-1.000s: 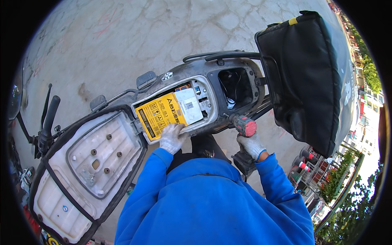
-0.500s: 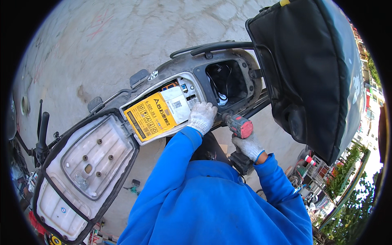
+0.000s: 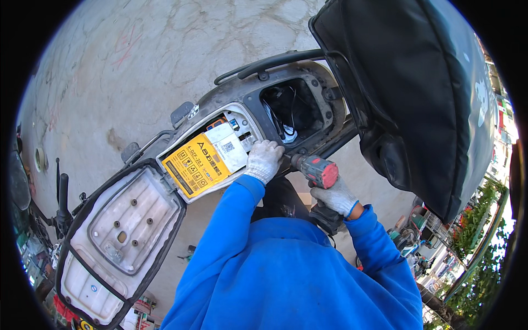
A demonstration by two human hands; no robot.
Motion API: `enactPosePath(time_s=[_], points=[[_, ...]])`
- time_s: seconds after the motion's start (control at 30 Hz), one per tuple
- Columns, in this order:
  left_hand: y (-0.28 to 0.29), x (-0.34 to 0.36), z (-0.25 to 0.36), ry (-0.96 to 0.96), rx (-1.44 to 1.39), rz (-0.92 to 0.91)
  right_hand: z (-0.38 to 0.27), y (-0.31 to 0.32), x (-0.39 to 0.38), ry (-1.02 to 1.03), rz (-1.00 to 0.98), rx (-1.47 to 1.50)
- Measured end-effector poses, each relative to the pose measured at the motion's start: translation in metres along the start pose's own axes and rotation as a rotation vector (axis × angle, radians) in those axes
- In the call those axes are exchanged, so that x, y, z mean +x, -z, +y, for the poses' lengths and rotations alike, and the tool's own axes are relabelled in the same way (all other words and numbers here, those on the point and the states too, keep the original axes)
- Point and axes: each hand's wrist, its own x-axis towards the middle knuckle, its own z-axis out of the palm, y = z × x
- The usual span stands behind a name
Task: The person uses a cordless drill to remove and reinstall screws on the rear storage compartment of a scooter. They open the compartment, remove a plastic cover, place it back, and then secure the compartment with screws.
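Observation:
My right hand [image 3: 335, 197], in a white knit glove, is wrapped round the grip of a red and black cordless drill [image 3: 314, 170]. The drill's nose points left at the near side of the scooter's body [image 3: 254, 116], close to my left fingertips. Also gloved, my left hand [image 3: 264, 160] is closed at the near rim of the seat compartment; whatever its fingers hold is hidden. Beside it, in the compartment, lies a yellow and white printed carton sheet [image 3: 202, 165], with an orange and black part [image 3: 218, 122] showing behind it.
The hinged seat [image 3: 118, 242] lies flipped over to the left, underside up. A second black well [image 3: 294, 110] holds cables. A large black delivery box [image 3: 407, 93] rises at the right. Handlebar parts [image 3: 61, 203] show at the far left, above concrete ground [image 3: 137, 71].
The view has shifted a little, so the scooter and box sit slightly further left. The drill stays in my right hand, its nose still near my left fingers.

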Motion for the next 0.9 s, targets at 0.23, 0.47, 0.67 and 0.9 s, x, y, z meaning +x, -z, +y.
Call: enactPosePath(time_s=[0.23, 0.47, 0.67, 0.9], points=[[0.007, -0.003, -0.003, 0.049, -0.126, 0.049, 0.01, 0.012, -0.007, 0.123, 0.051, -0.267], [0.023, -0.029, -0.035, 0.843, -1.599, 0.348, -0.041, 0.003, 0.01, 0.252, 0.137, -0.269], [0.045, -0.037, -0.06, 0.709, -1.894, 0.46, -0.105, -0.01, 0.066, 0.22, 0.076, 0.023], [0.059, -0.033, -0.077, 0.819, -1.795, 0.426, -0.139, -0.011, 0.1, 0.122, 0.083, 0.077]])
